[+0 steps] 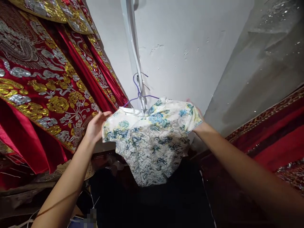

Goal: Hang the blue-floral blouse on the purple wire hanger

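While purple hanger (pixel 139 94) seemingly bears floral short-sleeved blouse (pixel 154 142) before white wall (pixel 180 69), your left hand (pixel 97 125) loosely open against sleeve (pixel 111 129); right hand (pixel 200 126) (mostly hidden, cannot tell grip) behind opposite sleeve, apparently spreading shoulders.

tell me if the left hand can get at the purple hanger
Likely yes: the left hand is close by, and the top of the purple hanger shows above the shirt, apparently unblocked.
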`<state>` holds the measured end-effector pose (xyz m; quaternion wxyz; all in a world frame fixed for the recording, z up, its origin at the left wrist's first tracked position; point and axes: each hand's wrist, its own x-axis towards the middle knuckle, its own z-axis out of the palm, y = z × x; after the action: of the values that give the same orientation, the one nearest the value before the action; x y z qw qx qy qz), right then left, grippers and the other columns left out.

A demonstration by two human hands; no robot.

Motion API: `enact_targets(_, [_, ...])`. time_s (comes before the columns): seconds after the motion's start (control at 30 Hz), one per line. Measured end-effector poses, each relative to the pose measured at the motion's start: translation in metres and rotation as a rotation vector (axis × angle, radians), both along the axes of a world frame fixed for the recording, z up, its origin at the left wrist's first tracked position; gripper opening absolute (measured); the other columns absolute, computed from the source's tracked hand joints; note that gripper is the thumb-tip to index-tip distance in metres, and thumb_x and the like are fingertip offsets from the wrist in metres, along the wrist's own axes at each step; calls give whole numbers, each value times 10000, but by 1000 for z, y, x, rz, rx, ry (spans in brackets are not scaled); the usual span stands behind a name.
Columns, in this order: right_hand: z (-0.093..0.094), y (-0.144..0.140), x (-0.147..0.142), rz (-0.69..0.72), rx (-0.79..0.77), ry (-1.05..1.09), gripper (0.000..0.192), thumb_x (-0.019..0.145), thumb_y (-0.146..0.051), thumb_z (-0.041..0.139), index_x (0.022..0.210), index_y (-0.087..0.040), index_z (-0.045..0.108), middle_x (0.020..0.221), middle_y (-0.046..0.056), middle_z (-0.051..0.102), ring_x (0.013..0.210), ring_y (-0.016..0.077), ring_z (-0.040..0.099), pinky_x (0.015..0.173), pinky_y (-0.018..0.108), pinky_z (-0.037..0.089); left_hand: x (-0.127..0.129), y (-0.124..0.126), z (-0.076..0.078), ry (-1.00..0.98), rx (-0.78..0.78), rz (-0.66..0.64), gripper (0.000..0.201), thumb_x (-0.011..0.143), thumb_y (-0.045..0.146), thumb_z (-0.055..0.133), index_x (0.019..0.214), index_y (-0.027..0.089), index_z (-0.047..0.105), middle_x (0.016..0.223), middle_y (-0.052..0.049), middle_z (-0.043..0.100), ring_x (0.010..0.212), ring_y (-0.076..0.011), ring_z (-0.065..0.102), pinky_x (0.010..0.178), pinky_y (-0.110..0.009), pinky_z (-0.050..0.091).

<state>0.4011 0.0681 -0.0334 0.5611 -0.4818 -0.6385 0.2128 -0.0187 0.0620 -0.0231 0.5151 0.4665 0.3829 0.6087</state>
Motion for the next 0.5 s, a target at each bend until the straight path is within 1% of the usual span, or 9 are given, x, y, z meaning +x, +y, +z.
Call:
enact_targets(0.07, [10, -7, 5, 197, -153, 190, 740, 1075, -521, 117, 1115, -92, 718, 1099, 181, 737, 993, 245, 709, 802, 380, 517, 1, -5, 12, 164, 111, -12, 403, 779, 458, 769, 1045, 156, 770, 1085, -131, 765, 1081, -288, 692, 894, -345, 553])
enact_targets(0.13, [31, -16, 3, 394, -286, 356, 894, 1035, -583, -27, 1256, -64, 666, 1113, 218, 728, 999, 243, 717, 795, 416, 489, 9, -8, 27, 337, 232, 33, 414, 758, 413, 809, 1095, 174, 770, 1161, -121, 749, 1109, -275, 667, 897, -308, 531])
enact_targets(0.17, [45, -22, -1, 453, -311, 390, 926, 1018, -604, -65, 1349, -58, 607, 1139, 223, 717, 1010, 238, 717, 808, 433, 482, 14, -8, 36, 413, 273, 53, 401, 762, 411, 813, 1088, 181, 772, 1146, -110, 750, 1070, -258, 670, 867, -291, 528])
enact_targets(0.23, [71, -33, -16, 500, -296, 409, 943, 994, -621, -108, 1476, -77, 493, 1196, 213, 700, 1026, 220, 711, 839, 446, 480, 26, -5, 52, 535, 311, 71, 343, 798, 438, 787, 1025, 180, 772, 993, -81, 755, 888, -206, 668, 750, -262, 515])
enact_targets(0.33, [99, -49, -44, 600, -240, 397, 974, 937, -713, -109, 1526, -171, 445, 1228, 167, 703, 990, 210, 715, 824, 456, 501, 39, 2, 65, 636, 362, 115, 278, 836, 439, 752, 896, 168, 737, 732, -15, 666, 627, -130, 555, 591, -236, 428])
enact_targets(0.4, [104, -57, -59, 829, -261, 288, 1077, 859, -838, -63, 1461, -176, 537, 1168, 159, 729, 951, 234, 724, 822, 491, 519, 45, 5, 64, 669, 440, 224, 280, 839, 423, 752, 765, 160, 692, 640, 13, 589, 573, -106, 483, 561, -229, 377])
enact_targets(0.43, [102, -60, -65, 937, -274, 181, 1086, 841, -880, 10, 1386, -161, 614, 1118, 158, 744, 943, 249, 727, 843, 503, 528, 47, 5, 61, 673, 485, 282, 318, 854, 437, 735, 715, 158, 673, 611, 18, 558, 563, -101, 461, 556, -229, 362])
enact_targets(0.47, [98, -61, -69, 985, -264, 54, 1028, 845, -894, 134, 1304, -153, 679, 1080, 155, 753, 953, 262, 728, 879, 507, 534, 49, 3, 56, 655, 525, 329, 375, 884, 472, 697, 683, 158, 660, 588, 19, 533, 555, -99, 447, 550, -230, 351])
enact_targets(0.5, [92, -61, -72, 949, -220, -76, 906, 865, -861, 289, 1246, -159, 715, 1079, 148, 754, 992, 274, 723, 928, 506, 533, 52, 0, 52, 619, 558, 362, 440, 917, 524, 639, 671, 160, 656, 570, 18, 514, 544, -100, 439, 543, -232, 344])
